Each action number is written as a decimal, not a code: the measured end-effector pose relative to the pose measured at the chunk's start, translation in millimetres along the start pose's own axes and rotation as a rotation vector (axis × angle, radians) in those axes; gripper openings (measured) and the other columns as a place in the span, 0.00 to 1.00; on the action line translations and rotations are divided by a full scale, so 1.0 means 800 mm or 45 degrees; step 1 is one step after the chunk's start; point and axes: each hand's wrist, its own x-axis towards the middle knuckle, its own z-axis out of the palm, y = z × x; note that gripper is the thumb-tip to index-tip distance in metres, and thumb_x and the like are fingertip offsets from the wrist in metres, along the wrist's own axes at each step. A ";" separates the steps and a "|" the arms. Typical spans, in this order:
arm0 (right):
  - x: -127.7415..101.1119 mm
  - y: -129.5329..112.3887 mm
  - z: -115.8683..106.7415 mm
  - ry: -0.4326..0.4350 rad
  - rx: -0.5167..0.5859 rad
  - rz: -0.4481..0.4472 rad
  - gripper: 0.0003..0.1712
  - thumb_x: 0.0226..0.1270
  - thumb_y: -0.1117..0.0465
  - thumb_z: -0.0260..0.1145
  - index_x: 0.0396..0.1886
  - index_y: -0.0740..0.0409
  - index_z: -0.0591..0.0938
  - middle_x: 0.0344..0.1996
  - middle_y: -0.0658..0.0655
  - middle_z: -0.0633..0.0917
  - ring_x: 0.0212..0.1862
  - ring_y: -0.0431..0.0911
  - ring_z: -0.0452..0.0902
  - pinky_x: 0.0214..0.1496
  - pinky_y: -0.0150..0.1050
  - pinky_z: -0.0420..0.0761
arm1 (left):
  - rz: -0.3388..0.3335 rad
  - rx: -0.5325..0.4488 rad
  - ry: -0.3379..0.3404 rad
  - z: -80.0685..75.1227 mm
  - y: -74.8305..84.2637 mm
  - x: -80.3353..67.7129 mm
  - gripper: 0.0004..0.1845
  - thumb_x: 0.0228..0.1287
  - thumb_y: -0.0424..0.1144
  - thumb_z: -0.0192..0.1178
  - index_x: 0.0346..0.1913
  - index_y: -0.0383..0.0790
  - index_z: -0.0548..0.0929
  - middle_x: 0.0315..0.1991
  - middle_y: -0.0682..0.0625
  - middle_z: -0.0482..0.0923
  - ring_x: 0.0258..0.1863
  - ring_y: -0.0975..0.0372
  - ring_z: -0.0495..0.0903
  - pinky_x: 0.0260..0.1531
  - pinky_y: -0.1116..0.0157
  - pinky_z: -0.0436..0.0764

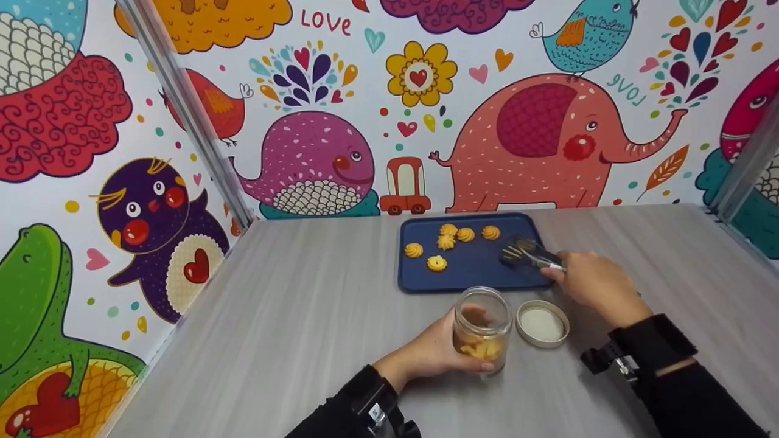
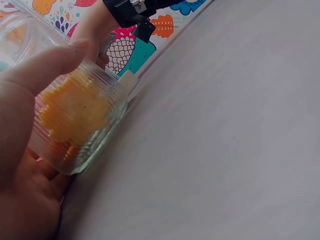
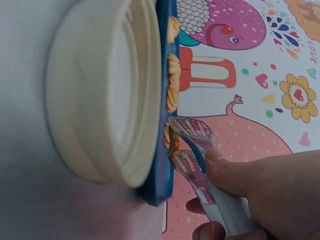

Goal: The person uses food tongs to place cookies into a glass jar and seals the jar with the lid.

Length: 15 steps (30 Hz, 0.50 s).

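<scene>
Left hand (image 1: 429,353) gripped the ribbed clear glass jar (image 1: 482,328), upright on the table (image 1: 292,316), a few yellow cookies inside. Right hand (image 1: 593,283) clenched tongs (image 1: 528,254) over the blue tray (image 1: 481,277).

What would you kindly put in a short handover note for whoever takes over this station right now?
Left hand grips the ribbed clear glass jar, which stands on the grey table with a few yellow swirl cookies inside.
Right hand holds the metal tongs over the dark blue tray.
Six cookies remain on the tray.
The round cream lid lies off, right of the jar.
</scene>
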 end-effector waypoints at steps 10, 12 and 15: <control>-0.004 0.011 -0.027 0.054 0.008 -0.070 0.33 0.78 0.44 0.67 0.57 0.73 0.81 0.33 0.66 0.84 0.35 0.59 0.80 0.36 0.58 0.80 | 0.028 0.002 -0.013 0.000 -0.005 0.001 0.40 0.53 0.34 0.82 0.68 0.50 0.72 0.63 0.61 0.78 0.63 0.68 0.78 0.69 0.67 0.71; -0.007 0.010 -0.034 0.051 0.018 -0.073 0.34 0.78 0.43 0.66 0.60 0.72 0.81 0.37 0.68 0.86 0.38 0.61 0.81 0.39 0.61 0.81 | 0.033 0.002 -0.017 0.000 -0.005 0.001 0.40 0.53 0.34 0.82 0.68 0.51 0.73 0.63 0.61 0.78 0.63 0.68 0.78 0.69 0.67 0.71; -0.012 0.009 -0.045 0.049 0.047 -0.088 0.35 0.79 0.42 0.65 0.62 0.72 0.81 0.43 0.71 0.87 0.42 0.63 0.82 0.43 0.64 0.82 | 0.028 0.000 -0.018 -0.001 -0.004 0.001 0.41 0.53 0.34 0.83 0.68 0.52 0.73 0.63 0.62 0.78 0.63 0.68 0.77 0.69 0.67 0.70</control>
